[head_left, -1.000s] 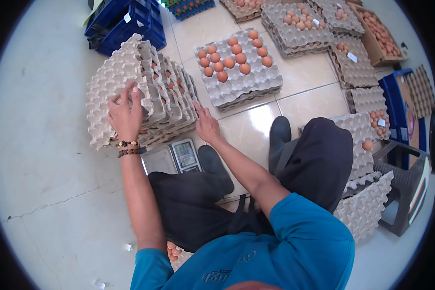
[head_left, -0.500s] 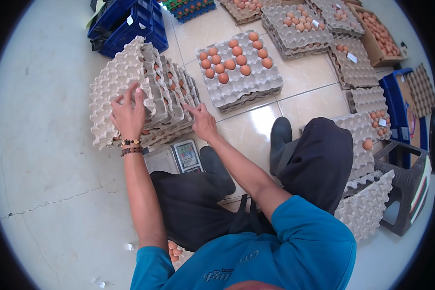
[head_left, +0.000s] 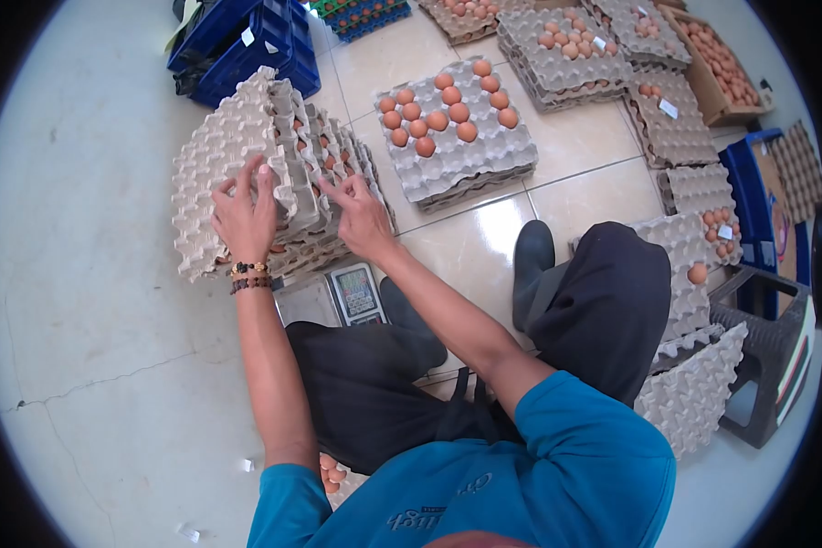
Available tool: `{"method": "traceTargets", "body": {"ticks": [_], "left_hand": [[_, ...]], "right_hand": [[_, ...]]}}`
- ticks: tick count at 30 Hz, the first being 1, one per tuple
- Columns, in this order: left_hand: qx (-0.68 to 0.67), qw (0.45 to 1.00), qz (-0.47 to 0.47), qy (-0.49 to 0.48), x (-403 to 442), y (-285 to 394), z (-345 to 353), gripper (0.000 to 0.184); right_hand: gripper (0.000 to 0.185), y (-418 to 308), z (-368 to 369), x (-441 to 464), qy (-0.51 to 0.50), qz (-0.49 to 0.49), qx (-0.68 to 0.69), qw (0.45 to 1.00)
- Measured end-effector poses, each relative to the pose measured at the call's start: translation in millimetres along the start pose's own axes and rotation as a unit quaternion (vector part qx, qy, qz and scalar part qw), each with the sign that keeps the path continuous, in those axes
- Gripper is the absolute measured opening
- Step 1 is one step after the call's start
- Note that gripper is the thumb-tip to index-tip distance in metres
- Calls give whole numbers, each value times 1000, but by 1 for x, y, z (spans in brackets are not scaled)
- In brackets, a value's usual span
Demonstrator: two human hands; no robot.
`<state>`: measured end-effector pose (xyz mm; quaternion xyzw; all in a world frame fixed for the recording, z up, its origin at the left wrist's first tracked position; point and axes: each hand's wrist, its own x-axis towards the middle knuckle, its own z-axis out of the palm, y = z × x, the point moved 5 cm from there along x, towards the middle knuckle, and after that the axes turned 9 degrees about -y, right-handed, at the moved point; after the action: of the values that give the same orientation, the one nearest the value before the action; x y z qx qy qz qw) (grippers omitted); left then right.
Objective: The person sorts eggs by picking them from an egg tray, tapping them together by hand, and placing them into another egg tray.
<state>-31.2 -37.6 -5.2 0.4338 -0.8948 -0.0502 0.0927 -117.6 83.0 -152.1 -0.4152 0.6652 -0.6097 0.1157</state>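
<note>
A tilted stack of grey egg trays (head_left: 219,173), with brown eggs showing between the layers, stands at the left over a scale (head_left: 356,294). My left hand (head_left: 245,212) rests on the face of the outermost tray, fingers apart, a beaded bracelet at its wrist. Against the layered side of the stack is my right hand (head_left: 361,217), its index finger stretched out toward the gaps between the trays. It holds nothing that I can see. Part of the scale is hidden under the stack and behind my leg.
A flat tray stack (head_left: 461,146) with several eggs is ahead. Blue crates (head_left: 247,55) stand at the upper left. More tray stacks (head_left: 562,68), an egg box (head_left: 717,73) and a dark stool (head_left: 763,356) line the right. My boots (head_left: 532,260) are between.
My right hand has moved left and up along the side of the tray stack, from its right edge to nearer my left hand. My left hand stays on the outer tray.
</note>
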Motion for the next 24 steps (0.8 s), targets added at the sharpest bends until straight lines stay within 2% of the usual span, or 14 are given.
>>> {"method": "traceTargets", "body": {"ticks": [2, 5, 8, 11, 14, 15, 17, 20, 21, 24], "left_hand": [[3, 1000, -3, 0, 1, 1, 0, 43], [-3, 1000, 7, 5, 2, -3, 2, 42], [-1, 1000, 5, 2, 2, -1, 1, 43], [2, 1000, 0, 7, 1, -1, 1, 42], [12, 1000, 15, 24, 4, -7, 4, 47], [20, 999, -1, 46, 2, -5, 3, 50], [34, 995, -36, 92, 3, 3, -14, 57], [-18, 971, -1, 239, -4, 23, -46, 59], [-92, 962, 16, 255, -4, 28, -52, 62], [-265, 921, 70, 277, -7, 39, -66, 55]], "right_hand": [[64, 3, 5, 2, -17, -5, 17, 1000], [64, -14, -14, 13, 14, 5, 15, 1000], [63, -40, -22, 20, 32, -37, 59, 997], [63, -29, -8, 18, -17, -45, 46, 998], [63, -29, -21, 20, 16, -31, 66, 997], [57, -27, -27, 20, 59, -33, 74, 995], [54, -3, -31, 19, 85, 14, 101, 991], [42, 57, -29, 8, 105, 101, 68, 987], [39, 82, -32, 0, 107, 130, 43, 985], [32, 115, -62, -1, 129, 209, -65, 967]]}}
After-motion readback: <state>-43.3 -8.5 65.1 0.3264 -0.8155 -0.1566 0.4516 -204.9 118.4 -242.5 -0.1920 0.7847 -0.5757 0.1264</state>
